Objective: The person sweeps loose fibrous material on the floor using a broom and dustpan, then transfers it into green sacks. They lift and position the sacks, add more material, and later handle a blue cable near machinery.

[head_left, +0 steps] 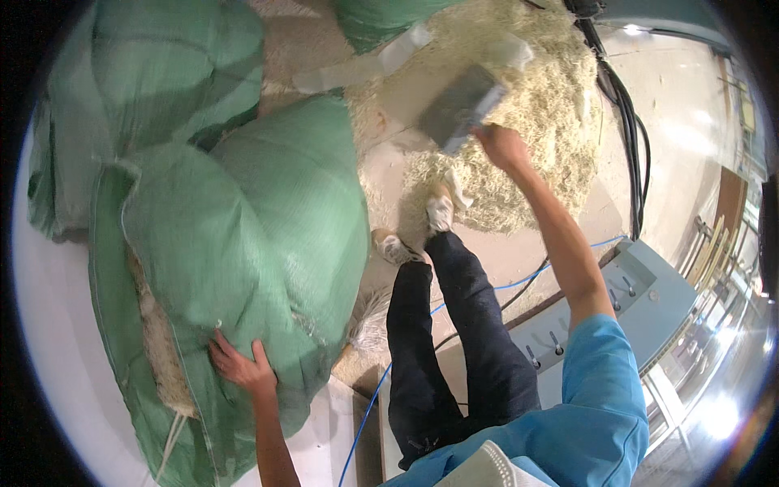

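Observation:
My left hand (243,369) rests on a bulging green woven sack (300,187), thumb apart from the fingers, near the edge of its opening. Through that long opening, pale shavings (158,349) show inside. On the other side, my right arm reaches forward, and my right hand (501,148) is closed round the end of a grey dustpan (462,105). The dustpan is slightly blurred and hangs over a wide heap of pale, curly shavings (552,122). Its grip is mostly hidden by my fingers.
More green sacks (174,73) stand at the far left. A pale-bristled broom head (369,321) lies beside my legs. Black cables (629,138) run along the right of the heap, and a blue hose (369,418) crosses the floor. A light-blue machine (649,284) with levers stands right.

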A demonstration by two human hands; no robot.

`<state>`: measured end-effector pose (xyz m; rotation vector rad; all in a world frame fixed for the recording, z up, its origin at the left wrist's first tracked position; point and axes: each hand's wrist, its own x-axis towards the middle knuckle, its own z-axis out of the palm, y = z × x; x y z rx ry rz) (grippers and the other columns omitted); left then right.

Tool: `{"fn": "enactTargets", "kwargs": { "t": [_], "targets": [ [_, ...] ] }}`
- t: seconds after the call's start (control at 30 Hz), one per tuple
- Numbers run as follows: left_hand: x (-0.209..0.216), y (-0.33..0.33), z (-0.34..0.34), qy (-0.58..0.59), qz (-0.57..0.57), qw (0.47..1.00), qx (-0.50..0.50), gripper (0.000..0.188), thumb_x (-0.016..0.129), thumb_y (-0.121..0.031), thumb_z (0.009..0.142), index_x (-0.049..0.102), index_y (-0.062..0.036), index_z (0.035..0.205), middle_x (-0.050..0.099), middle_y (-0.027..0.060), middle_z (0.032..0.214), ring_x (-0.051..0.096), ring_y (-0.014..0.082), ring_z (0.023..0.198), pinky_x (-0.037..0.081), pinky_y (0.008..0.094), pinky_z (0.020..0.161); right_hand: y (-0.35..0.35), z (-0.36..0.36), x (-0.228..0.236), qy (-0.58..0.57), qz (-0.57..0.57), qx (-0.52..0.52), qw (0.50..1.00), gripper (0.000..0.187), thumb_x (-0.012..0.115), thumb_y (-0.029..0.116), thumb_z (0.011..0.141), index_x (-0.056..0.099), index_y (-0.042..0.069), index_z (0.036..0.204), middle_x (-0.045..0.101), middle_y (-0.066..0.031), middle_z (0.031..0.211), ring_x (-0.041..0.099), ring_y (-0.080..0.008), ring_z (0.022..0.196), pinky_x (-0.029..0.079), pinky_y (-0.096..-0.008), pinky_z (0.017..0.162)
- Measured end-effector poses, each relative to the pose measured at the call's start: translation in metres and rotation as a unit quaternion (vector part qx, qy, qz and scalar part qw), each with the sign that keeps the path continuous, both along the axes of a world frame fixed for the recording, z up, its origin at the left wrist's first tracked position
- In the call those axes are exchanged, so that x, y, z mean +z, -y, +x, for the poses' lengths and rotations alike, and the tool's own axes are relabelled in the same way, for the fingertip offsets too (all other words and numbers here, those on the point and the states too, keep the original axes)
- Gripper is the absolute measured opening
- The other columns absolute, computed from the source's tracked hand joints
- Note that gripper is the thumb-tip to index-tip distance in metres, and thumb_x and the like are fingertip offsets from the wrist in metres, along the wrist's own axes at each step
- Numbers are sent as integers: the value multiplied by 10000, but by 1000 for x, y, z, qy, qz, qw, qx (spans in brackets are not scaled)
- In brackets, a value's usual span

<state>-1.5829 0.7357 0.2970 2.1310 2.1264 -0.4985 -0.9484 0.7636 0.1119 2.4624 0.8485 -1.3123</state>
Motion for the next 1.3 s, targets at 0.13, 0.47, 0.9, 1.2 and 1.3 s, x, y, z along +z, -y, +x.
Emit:
{"fn": "enactTargets", "kwargs": {
  "t": [0.13,0.47,0.9,1.2,1.3],
  "targets": [
    [-2,0,0,-15,-5,1000,10,884,449,-659,906,226,-89,1544,270,285,1522,294,489,1367,221,630,1089,-96,-38,-36,-43,70,202,976,688,342,653,976,643,78,1204,675,-169,1167,652,-332,1085,533,-472,898],
    [8,-5,8,-37,-39,999,-5,920,323,-731,920,238,-46,1529,292,272,1514,330,465,1356,257,586,1083,-38,104,-126,-27,69,103,992,679,353,657,974,682,103,1189,713,-131,996,694,-274,932,552,-442,819],
    [3,-3,11,-11,1,999,-40,821,320,-656,968,262,-48,1518,370,254,1474,389,435,1314,323,566,1057,263,37,79,36,244,-407,879,422,712,374,835,617,-21,950,589,-118,637,609,-212,575,473,-368,526],
    [14,-8,50,-139,-75,985,67,784,394,-578,978,218,-33,1514,409,259,1437,417,449,1289,330,531,1085,469,8,81,258,219,-453,825,317,612,262,860,578,20,1062,603,-75,745,603,-170,608,484,-350,525],
    [20,12,94,-117,-61,989,61,738,494,-470,964,264,-7,1489,400,253,1448,403,439,1306,317,519,1105,516,14,79,17,191,-762,619,310,620,264,885,556,31,1080,518,-50,670,535,-149,522,416,-332,424]
  ]
}}
